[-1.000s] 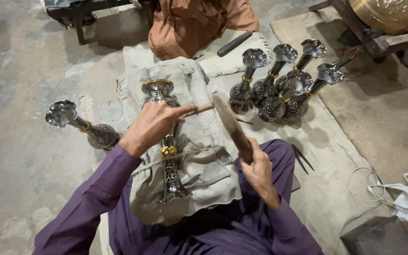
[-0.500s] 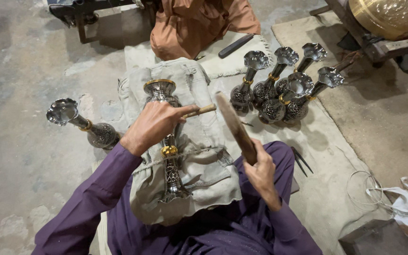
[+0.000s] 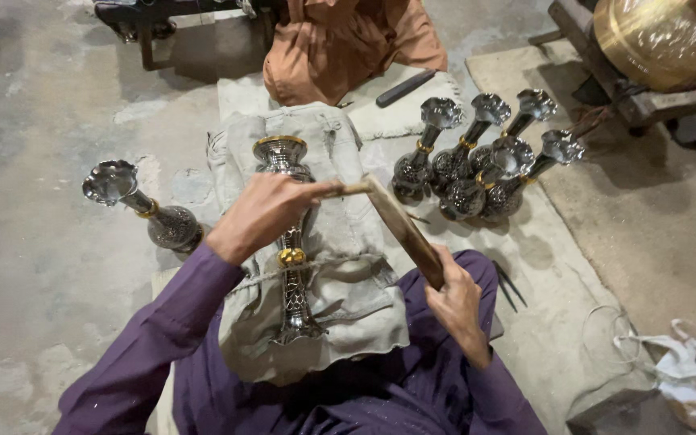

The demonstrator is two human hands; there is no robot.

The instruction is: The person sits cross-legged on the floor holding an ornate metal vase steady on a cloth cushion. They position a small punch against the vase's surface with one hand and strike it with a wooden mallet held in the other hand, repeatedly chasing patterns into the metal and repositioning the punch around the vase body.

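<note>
While the silver vase (image 3: 287, 242) lies lengthwise on the grey cloth (image 3: 340, 266) across your lap, mouth pointing away from you, your left hand (image 3: 263, 213) rests on its neck, fingers closed round a thin rod (image 3: 346, 190). Your right hand (image 3: 457, 302) grips the near end of a wooden stick (image 3: 404, 229), its far end meeting the rod. One loose vase (image 3: 142, 205) lies off the cloth's left edge; the vase cluster (image 3: 481, 165) sits beyond its right edge on the mat (image 3: 541, 266).

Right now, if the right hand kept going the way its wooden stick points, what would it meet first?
Probably the thin tool pinched in the left hand: the stick in the right hand points up-left at it, above the vase. Depth is unclear.
</note>
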